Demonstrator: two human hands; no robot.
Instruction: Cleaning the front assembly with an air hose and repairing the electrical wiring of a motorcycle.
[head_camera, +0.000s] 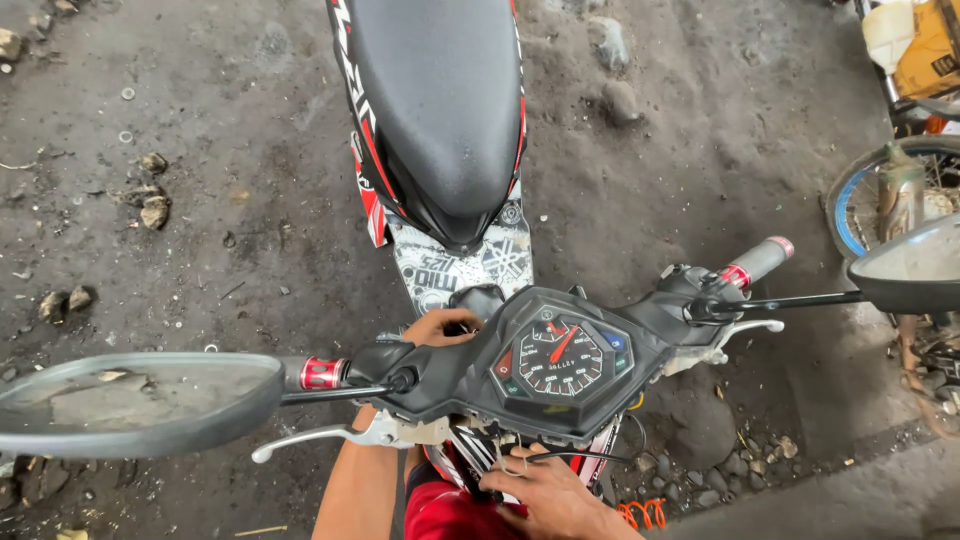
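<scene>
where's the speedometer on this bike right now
In the head view the speedometer sits mid-frame in the handlebar cover, between the two mirror stalks; one hand rests beyond it, another works at wires beneath it.

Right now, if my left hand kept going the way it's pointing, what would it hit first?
Your left hand reaches up behind the handlebar cover, fingers aimed toward the sticker-covered panel below the seat. Going straight on, it would likely meet that panel first, though depth is hard to judge from above.
</scene>
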